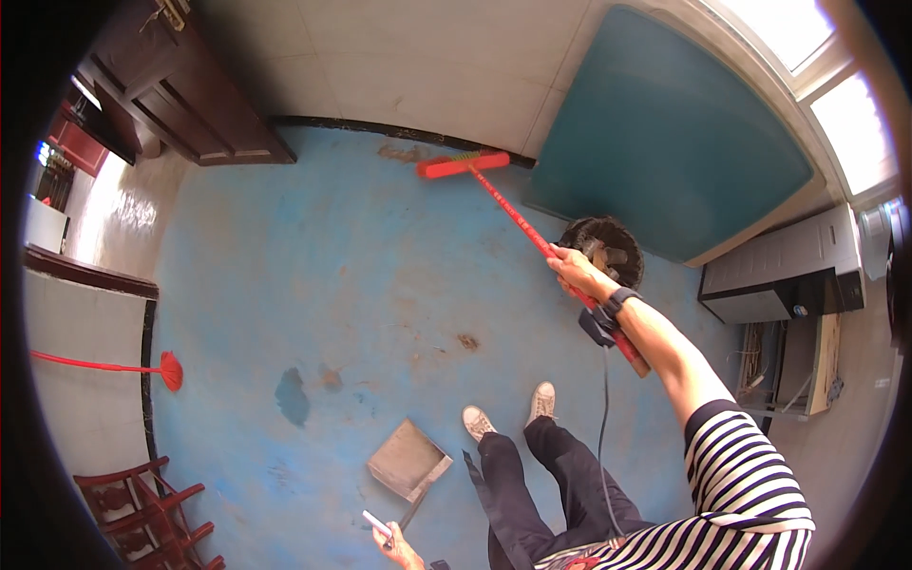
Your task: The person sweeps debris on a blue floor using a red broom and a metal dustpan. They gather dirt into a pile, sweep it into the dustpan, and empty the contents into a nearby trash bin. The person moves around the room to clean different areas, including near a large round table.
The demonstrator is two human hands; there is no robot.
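Observation:
My right hand [576, 270] is closed around the red handle of a broom [508, 211]. The broom's red head [464, 165] rests at the far side of the blue floor, close to the wall's dark skirting. At the lower edge, my left hand [397, 549] is closed on the handle of a metal dustpan [408, 456]. A white, rod-like end sticks out of that hand. The dustpan lies on the floor left of my shoes. Brown dirt [467, 342] sits on the floor ahead of my feet.
A dark round bin [622, 242] with rubbish stands beyond my right hand, beside a large teal board [665, 133] leaning on the wall. A white-and-black cabinet [788, 271] is at right. At left are a red brush [171, 370], a wooden chair [142, 513] and an open brown door [190, 85].

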